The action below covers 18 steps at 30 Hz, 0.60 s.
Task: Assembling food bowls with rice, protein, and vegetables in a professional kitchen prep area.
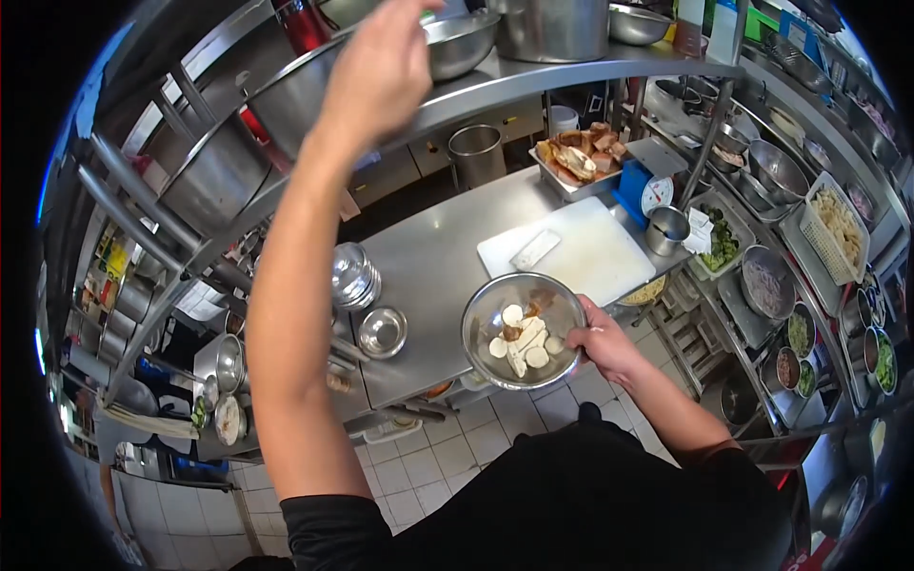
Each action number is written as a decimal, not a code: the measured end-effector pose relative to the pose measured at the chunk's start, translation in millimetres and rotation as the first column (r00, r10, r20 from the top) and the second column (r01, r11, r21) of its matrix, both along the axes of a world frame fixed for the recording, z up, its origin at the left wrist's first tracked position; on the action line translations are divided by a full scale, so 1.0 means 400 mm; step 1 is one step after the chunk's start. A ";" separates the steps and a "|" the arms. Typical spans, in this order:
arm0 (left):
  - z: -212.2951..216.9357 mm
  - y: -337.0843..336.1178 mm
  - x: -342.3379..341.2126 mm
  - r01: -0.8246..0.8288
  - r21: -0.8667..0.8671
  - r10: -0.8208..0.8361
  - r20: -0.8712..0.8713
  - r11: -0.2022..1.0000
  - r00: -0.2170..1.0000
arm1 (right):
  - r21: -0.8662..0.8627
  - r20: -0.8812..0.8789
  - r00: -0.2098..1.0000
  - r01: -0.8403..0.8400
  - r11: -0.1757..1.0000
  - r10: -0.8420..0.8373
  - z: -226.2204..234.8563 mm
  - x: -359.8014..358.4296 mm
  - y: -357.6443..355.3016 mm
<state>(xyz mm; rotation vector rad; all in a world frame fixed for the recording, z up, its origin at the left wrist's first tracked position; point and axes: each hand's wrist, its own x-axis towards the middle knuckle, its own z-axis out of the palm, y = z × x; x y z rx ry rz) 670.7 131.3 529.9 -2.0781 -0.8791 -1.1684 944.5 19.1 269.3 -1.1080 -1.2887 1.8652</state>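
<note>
My right hand (607,341) grips the right rim of a steel mixing bowl (484,314), thumb over the edge. Inside lie pale, rounded slices and longer whitish pieces (528,344), with some brown sauce or paste on and beside them. My left arm stretches up to the overhead shelf, where my left hand (383,71) is beside another steel bowl (459,46). Its fingertips reach the top of the picture, and whatever they touch or hold is hidden. Beyond the held bowl, a white cutting board (595,262) lies on the steel counter with a pale rectangular piece (536,249) on it.
Stacked steel bowls (354,276) and a single bowl (383,332) stand at the counter's left. A tray of browned food pieces (581,157) and a blue scale (643,190) are at the far right. The steel shelf (571,68) crosses overhead, carrying large pots.
</note>
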 end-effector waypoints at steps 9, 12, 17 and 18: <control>0.177 0.309 -0.032 -0.494 -0.436 0.448 -0.211 0.752 0.869 | 0.020 -0.044 0.998 0.033 0.999 -0.032 -0.018 0.241 0.093; 0.231 0.338 0.048 -0.568 -0.217 0.547 -0.152 0.794 0.823 | 0.007 -0.100 0.995 0.021 1.000 -0.020 -0.053 0.367 0.148; 0.281 0.315 0.479 -0.074 0.244 -0.010 0.326 0.967 0.945 | 0.096 -0.160 0.984 0.093 0.991 -0.077 -0.150 0.614 0.262; 0.240 0.326 0.589 0.035 0.213 -0.105 0.325 0.976 0.940 | 0.101 -0.139 0.986 0.108 0.989 -0.094 -0.162 0.660 0.285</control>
